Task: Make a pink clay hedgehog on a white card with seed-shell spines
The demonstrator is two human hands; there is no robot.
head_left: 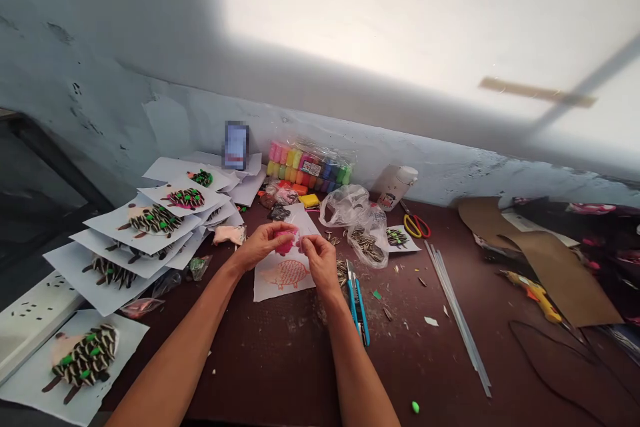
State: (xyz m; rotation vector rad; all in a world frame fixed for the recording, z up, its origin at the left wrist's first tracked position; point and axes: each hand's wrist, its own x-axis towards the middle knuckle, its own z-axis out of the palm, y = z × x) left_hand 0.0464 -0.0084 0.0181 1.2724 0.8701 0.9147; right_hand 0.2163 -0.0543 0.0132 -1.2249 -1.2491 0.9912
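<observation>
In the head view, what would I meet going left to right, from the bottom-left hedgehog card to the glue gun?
Hedgehog card, pale pink lump, left hand, pink piece, right hand, blue-handled tool, red-and-yellow scissors, clear sticks, yellow glue gun.

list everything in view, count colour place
pink piece: 1, pink, centre
drawing sheet: 1, white, centre
hedgehog sheets: several, white, left; one right
lump: 1, pale pink, centre left
phone: 1, dark, back left
tubs: many, multicoloured, back centre
plastic bag: 1, clear, centre right
seeds: many, striped, centre right
bottle: 1, white, back right
scissors: 1, yellow and red, right
blue tool: 1, blue, centre right
clear sticks: several, translucent, right
glue gun: 1, yellow, right
cardboard: count unclear, brown, right
power strip: 1, white, left
green blob: 1, green, front
table: 1, dark brown, beneath
wall: 1, pale blue, behind
left hand: 1, bare, pinching pink piece
right hand: 1, bare, centre
</observation>
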